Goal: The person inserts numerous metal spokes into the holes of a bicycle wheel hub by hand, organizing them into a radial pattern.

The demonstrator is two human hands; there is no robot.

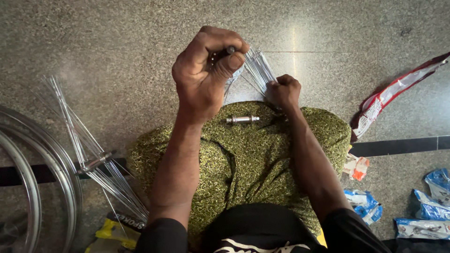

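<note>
My left hand (204, 70) is raised above my lap and closed around a small metal hub (224, 52), thumb pressed on its end. Thin steel spokes (257, 69) fan out from it toward the right. My right hand (282, 91) is closed on the lower ends of those spokes, just above my knee. A short metal axle (242, 119) lies loose on the green patterned cloth (243, 159) covering my lap, between my two forearms.
A second hub with fanned spokes (89, 150) lies on the stone floor at left, beside two metal wheel rims (37, 173). A red and white wrapper (393, 93) and several blue packets (422, 206) lie at right.
</note>
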